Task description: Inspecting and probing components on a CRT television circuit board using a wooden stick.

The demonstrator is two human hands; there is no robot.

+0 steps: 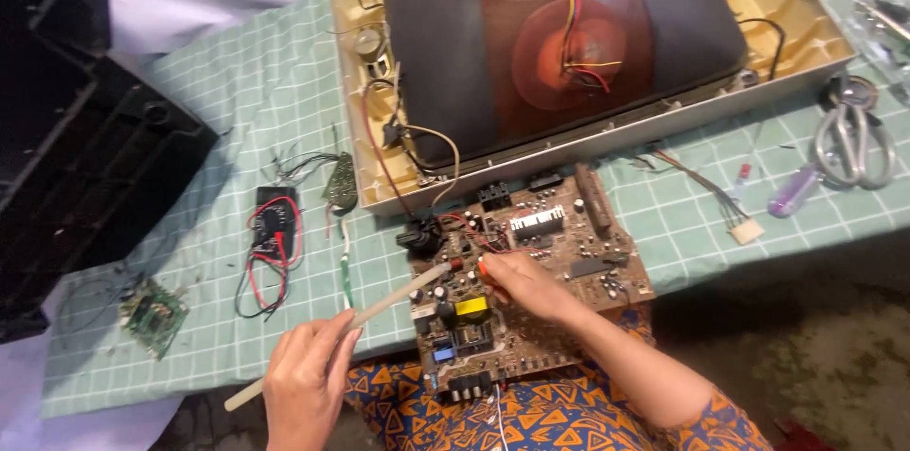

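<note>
A brown circuit board point(569, 252) crowded with components lies at the table's near edge, partly over my lap. My left hand point(305, 377) grips a long cream-coloured stick point(379, 304), whose tip reaches the board's upper left part. My right hand point(519, 282) rests on the board with its fingertips pinched together beside the stick's tip, near a red wire. What the fingers pinch is too small to tell. Behind the board stands an opened television with a dark picture tube point(559, 25) in a cream casing point(787, 15).
A green checked cloth point(256, 100) covers the table. On it lie a black multimeter with red and black leads point(270, 233), a small green board point(156, 316), another small board point(339, 181), scissors point(851, 143), a purple-handled tool point(791, 193) and a white connector point(744, 228). A black casing point(76, 129) sits left.
</note>
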